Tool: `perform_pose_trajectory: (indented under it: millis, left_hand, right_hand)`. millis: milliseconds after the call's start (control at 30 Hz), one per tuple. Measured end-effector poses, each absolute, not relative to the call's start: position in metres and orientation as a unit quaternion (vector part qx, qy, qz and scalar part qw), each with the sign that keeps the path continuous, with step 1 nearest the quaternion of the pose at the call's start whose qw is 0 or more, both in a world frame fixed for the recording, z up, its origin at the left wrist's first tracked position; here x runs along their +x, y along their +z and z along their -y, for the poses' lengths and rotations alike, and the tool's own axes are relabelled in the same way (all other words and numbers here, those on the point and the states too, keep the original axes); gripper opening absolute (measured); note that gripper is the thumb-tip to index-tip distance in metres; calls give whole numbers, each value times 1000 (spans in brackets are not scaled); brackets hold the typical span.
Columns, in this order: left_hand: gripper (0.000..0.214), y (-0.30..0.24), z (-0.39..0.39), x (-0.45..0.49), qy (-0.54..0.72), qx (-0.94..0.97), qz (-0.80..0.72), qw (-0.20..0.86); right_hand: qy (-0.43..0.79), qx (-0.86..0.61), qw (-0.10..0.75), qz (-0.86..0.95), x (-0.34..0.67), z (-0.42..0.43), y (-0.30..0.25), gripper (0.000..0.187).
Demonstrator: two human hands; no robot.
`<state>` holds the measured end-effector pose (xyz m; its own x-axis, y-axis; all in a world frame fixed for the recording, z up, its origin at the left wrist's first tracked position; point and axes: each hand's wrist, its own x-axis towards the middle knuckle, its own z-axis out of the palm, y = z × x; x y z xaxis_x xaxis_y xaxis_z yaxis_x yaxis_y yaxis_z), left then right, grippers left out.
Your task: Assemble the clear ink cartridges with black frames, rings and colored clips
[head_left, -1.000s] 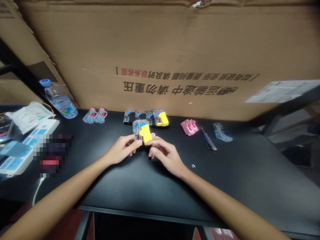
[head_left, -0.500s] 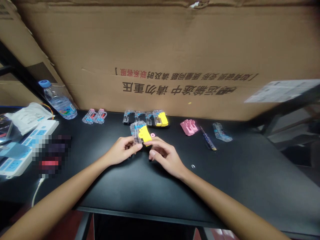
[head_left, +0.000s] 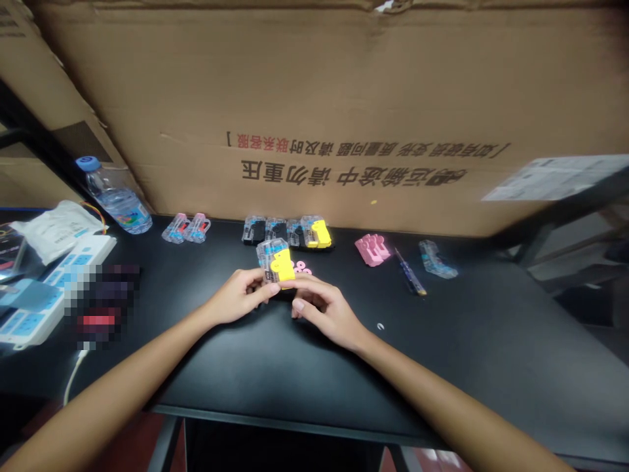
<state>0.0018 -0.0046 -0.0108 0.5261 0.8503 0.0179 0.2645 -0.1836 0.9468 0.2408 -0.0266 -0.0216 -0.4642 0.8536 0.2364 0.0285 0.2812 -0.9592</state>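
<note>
A small clear plastic housing with blue inner parts and a yellow plastic cover piece is raised just above the black table. My left hand pinches its lower left side between thumb and fingers. From the right, my right hand presses its index fingertip against the lower edge of the yellow piece. Its thumb stays apart from the housing, and the other fingers curl underneath, partly hidden. Several small pink rings lie on the table just behind the yellow piece.
Behind stands a row of similar clear housings, black and yellow. Two clear pieces with pink ends lie left; pink parts, a screwdriver and another clear housing lie right. A bottle and power strip are far left.
The yellow piece has shifted slightly left against the clear housing, with my right index finger following it. More of the pink rings now shows. My left hand has barely moved.
</note>
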Motion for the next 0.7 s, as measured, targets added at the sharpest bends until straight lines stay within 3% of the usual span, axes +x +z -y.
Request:
perform_pose_trajectory:
  millis: [433, 700]
  left_hand:
    - [42, -10, 4, 1, 294, 687, -403, 529]
    - [42, -9, 5, 1, 301, 671, -392, 552]
  right_hand:
    - [538, -321, 408, 664, 240, 27, -21, 27]
    - [586, -351, 446, 578, 238, 25, -24, 45]
